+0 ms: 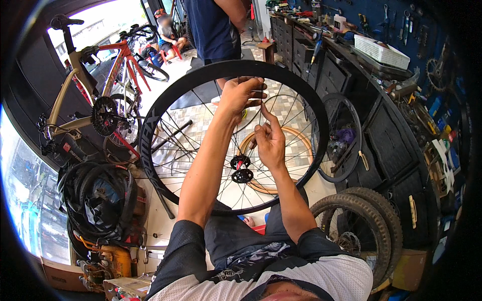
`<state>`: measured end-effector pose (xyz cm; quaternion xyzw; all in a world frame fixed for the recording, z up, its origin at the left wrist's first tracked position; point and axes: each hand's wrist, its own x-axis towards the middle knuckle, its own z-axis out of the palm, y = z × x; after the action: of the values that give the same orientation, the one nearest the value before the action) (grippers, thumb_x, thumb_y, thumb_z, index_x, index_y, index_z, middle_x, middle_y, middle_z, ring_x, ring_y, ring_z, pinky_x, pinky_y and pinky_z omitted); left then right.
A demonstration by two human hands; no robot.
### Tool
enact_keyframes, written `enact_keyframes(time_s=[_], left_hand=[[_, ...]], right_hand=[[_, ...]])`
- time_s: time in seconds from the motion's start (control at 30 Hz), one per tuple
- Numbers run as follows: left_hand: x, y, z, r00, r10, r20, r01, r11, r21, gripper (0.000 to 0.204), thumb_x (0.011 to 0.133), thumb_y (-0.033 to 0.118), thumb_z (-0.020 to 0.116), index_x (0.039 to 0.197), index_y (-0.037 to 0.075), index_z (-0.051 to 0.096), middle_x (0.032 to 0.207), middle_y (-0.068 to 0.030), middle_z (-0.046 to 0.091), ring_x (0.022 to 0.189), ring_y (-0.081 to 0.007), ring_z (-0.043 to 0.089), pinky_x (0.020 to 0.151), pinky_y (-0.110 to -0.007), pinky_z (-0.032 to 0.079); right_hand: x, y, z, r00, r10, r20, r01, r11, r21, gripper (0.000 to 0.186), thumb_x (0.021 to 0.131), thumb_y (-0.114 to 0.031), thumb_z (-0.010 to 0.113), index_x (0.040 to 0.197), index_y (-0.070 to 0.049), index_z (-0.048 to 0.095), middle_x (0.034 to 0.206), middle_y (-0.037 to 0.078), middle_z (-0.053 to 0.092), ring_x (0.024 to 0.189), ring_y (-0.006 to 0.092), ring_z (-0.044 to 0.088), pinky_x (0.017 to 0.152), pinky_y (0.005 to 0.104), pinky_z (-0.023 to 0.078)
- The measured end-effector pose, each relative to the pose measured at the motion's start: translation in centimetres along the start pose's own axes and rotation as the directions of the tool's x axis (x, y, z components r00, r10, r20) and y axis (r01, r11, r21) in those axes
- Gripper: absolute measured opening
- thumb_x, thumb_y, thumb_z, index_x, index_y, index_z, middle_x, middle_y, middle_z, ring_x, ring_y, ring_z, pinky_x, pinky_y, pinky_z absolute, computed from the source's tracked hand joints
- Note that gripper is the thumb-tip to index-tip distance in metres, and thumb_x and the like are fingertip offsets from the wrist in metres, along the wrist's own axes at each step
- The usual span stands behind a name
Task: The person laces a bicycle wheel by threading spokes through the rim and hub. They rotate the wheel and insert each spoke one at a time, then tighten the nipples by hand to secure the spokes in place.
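Note:
A bicycle wheel (321, 125) with a deep black rim stands tilted before me, above my lap. Thin dark spokes run from its rim to a black hub with a red middle (242, 169). Just under the far part of the rim, my left hand (243, 95) has its fingers curled at a spoke (261, 93); its thumb is mostly hidden. Slightly lower and to the right, my right hand (270, 142) is closed at the same spoke, index finger stretched up along it and thumb bent in. Both forearms reach across the wheel.
Bicycle frames (108, 75) stand at the left, above bundled black tyres (98, 195). Knobbly tyred wheels (371, 215) lean at the right, near a workbench with black drawers (374, 130) and a white basket (381, 51). A person (213, 30) stands beyond the wheel; another (168, 37) sits farther off.

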<state>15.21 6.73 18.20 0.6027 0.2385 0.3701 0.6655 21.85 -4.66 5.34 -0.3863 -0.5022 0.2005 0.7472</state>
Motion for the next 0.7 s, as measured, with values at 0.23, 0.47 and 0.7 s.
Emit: enact_keyframes(time_s=[0.23,0.47,0.7], left_hand=[[-0.1,-0.1,0.2,1.0,0.022,0.007,-0.022,1.0,-0.002,0.029,0.096,0.024,0.079,0.115,0.004,0.069,0.103,-0.0102,0.076,0.086,-0.0192,0.076,0.073,-0.031,0.06],[-0.8,0.4,0.3,0.999,0.033,0.026,-0.033,0.999,0.0,0.029,0.098,0.022,0.077,0.115,0.002,0.068,0.106,-0.0125,0.077,0.086,-0.019,0.076,0.074,-0.032,0.06],[-1.0,0.4,0.5,0.999,0.039,0.018,-0.039,0.999,0.001,0.027,0.098,0.022,0.077,0.113,0.001,0.069,0.103,-0.0117,0.077,0.085,-0.0189,0.076,0.074,-0.032,0.061]], right_hand=[[-0.2,0.2,0.0,1.0,-0.008,-0.03,0.008,1.0,-0.011,0.056,0.106,-0.004,0.055,0.162,-0.005,0.044,0.071,-0.001,0.056,0.06,0.0057,0.056,0.056,0.0249,0.05],[-0.6,-0.8,0.1,1.0,-0.007,-0.019,0.006,0.998,-0.062,0.054,0.109,-0.005,0.054,0.162,-0.003,0.043,0.075,-0.002,0.053,0.063,0.0051,0.054,0.058,0.0242,0.05],[-0.7,-0.4,0.2,0.999,-0.028,-0.042,0.025,0.996,-0.081,0.054,0.108,-0.004,0.054,0.162,-0.004,0.044,0.075,-0.004,0.05,0.065,0.0049,0.054,0.059,0.0236,0.05]])
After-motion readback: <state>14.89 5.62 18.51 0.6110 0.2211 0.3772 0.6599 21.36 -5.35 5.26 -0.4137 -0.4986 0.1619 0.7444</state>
